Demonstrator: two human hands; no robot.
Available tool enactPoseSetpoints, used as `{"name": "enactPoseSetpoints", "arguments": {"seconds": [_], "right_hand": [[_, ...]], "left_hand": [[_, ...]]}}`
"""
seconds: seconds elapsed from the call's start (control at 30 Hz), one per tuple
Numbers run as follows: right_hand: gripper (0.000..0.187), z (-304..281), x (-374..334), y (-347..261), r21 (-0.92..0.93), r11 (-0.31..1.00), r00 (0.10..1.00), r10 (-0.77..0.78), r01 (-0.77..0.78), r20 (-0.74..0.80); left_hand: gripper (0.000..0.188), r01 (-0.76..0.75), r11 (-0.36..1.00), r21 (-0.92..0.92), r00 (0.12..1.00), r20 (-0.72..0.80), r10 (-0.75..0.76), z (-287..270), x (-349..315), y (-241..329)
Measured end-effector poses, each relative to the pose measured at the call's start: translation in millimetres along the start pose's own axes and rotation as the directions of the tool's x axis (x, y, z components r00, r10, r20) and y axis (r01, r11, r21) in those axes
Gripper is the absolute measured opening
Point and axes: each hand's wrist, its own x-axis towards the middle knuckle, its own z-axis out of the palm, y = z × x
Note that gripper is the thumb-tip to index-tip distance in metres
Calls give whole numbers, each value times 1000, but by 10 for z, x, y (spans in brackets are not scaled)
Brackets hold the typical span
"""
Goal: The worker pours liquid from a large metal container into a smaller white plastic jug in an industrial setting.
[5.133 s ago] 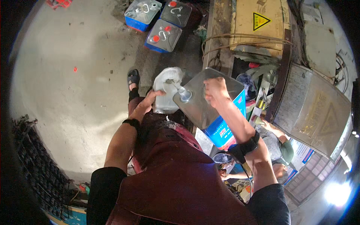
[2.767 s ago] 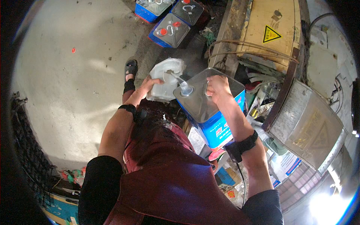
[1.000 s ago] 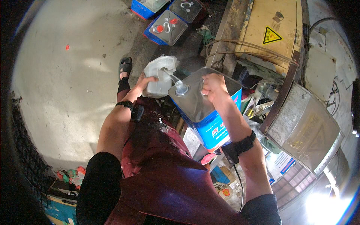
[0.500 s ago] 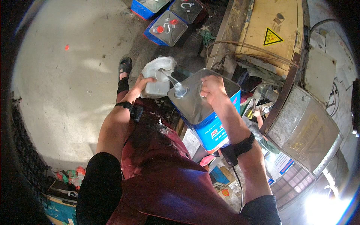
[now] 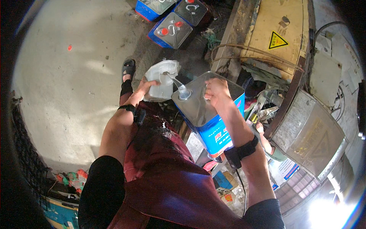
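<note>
My right hand is closed round the top handle of a square blue metal can, which leans to the left. The can's top is bare metal, with a translucent plastic spout at its left corner. From this spout a clear stream reaches into a whitish plastic container that looks like a cut-open jug. My left hand grips that container by its left side, thumb over the rim. The handle itself is mostly hidden under my right fingers.
Several blue cans with red caps stand on the floor ahead. To the right is a yellow machine cover with a warning triangle, and a metal panel. Another person's hand shows beyond my right forearm. A red cap lies on the floor.
Both my hands keep their grips, and the stream still runs from can to container. The other person's hand has moved lower in the view. The whole view has shifted slightly.
</note>
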Motion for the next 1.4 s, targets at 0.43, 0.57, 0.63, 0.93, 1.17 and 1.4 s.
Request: {"name": "enactPoseSetpoints", "arguments": {"seconds": [0.43, 0.57, 0.63, 0.93, 1.17, 1.4], "right_hand": [[9, 4, -37, -25, -20, 1000, 1000, -9, 9, -4], [10, -10, -47, -17, -9, 1000, 1000, -9, 10, 22], [11, 19, -58, -38, -29, 1000, 1000, 3, -3, -9], [11, 37, -36, -51, -16, 1000, 1000, 19, -19, -3], [11, 45, -12, -37, -20, 1000, 1000, 4, -4, 21], [12, 43, -7, -34, -32, 999, 1000, 31, -30, 5]], "left_hand": [[95, -54, 998, -38, 998, 28, 55, -116, 248, -267], [96, -12, 998, -61, 997, 77, 17, -85, 205, -220], [85, -66, 997, -33, 998, 12, 67, -82, 186, -240], [86, -23, 999, -23, 999, 47, 25, -50, 90, -107], [87, 35, 999, -9, 999, 0, -35, -110, 146, -141], [90, -24, 999, -24, 999, 40, 25, -96, 180, -161]]}}
